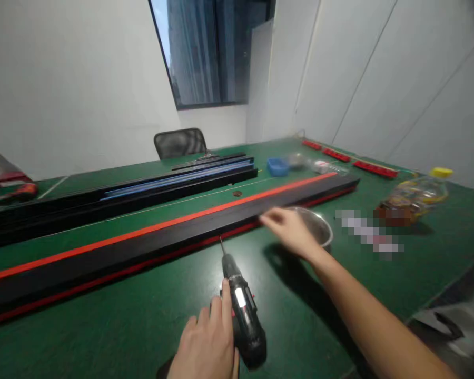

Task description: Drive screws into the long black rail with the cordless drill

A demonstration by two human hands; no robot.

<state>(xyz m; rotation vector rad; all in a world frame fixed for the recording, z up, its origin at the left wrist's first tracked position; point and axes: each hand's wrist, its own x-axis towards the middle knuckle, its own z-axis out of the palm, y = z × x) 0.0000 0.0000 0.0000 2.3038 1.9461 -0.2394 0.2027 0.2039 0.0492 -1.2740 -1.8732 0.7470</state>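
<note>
A black cordless drill (245,318) is in my left hand (205,342), whose index finger lies along the drill's side. Its thin bit points away from me at the near red edge of a long black bar (174,223) with an orange-red stripe. My right hand (290,229) hovers between that bar and a round metal bowl (319,226), its fingers pinched together. Whatever is between those fingertips, if anything, is too small to make out. The hand and wrist cover part of the bowl, and its contents are hidden.
Behind the bar lie more black and blue strips (181,179). A blue tray (277,167) sits farther back. On the right are a clear bottle with a yellow cap (418,195) and red power strips (375,169). A chair (180,143) stands beyond the green table (114,342).
</note>
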